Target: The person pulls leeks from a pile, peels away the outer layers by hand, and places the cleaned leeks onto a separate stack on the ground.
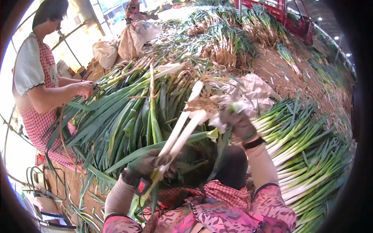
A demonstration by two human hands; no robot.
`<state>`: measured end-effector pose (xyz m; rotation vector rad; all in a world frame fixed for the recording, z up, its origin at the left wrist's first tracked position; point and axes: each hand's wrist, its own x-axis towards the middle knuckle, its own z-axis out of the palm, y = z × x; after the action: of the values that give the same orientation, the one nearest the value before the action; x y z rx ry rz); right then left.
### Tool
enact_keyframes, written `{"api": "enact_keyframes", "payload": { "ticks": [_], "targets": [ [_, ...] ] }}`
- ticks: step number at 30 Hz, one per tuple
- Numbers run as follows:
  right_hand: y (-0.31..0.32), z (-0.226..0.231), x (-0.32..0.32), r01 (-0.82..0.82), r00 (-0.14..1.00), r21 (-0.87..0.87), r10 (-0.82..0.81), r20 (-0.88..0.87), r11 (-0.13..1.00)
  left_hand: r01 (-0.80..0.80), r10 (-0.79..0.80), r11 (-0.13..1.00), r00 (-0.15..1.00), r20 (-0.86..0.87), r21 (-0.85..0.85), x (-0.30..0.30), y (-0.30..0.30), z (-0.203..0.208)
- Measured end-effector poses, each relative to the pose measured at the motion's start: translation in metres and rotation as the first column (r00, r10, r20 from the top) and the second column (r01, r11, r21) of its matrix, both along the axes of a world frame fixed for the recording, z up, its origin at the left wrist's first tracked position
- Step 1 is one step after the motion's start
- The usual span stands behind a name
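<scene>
Leeks [189,131], two of them, slant away from my left hand [150,165], their long axis running up and to the right, root ends outermost. My left fingers are wrapped closely round them where white gives way to green, and below my grip the tops trail toward my lap. My right hand [240,125] is the nearer to the roots [200,104], just to their right, so I judge that anything to be done at that end suits it best. Its fingers look partly curled, with something pale beside their tips, but blur keeps me from telling whether they have hold of it.

The shanks are smooth, straight and glossy white; the roots make a brown, shaggy, matted tuft. Both my gloves are dark and dull, of thin-looking cloth. To my left the heap [116,116] is a tangle of long, flat, strappy dark leaves. At my right the pile [289,155] lies more evenly, slim white stems fanning into green. Beyond my right hand sits a crumpled, pale sack [258,91], and my checked apron [225,191] shows woven red and white.
</scene>
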<state>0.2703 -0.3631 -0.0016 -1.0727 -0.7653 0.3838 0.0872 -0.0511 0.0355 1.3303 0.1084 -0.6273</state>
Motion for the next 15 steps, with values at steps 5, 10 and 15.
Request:
{"api": "enact_keyframes", "payload": {
  "ticks": [5,10,15],
  "targets": [
    [0.052,0.016,-0.019,-0.063,0.998,-0.26,0.052,-0.048,0.964,0.024,-0.024,0.999,1.0,0.018,0.028,0.001,-0.001,-0.005],
    [0.044,-0.02,0.018,-0.013,0.997,-0.142,0.023,0.068,0.99,-0.047,0.048,0.999,0.999,-0.024,0.023,-0.005,0.006,-0.006],
    [0.023,-0.007,0.064,0.235,0.913,0.231,-0.296,0.279,0.944,-0.086,0.091,0.99,0.995,-0.047,0.113,-0.012,0.003,-0.002]
  ]
}}
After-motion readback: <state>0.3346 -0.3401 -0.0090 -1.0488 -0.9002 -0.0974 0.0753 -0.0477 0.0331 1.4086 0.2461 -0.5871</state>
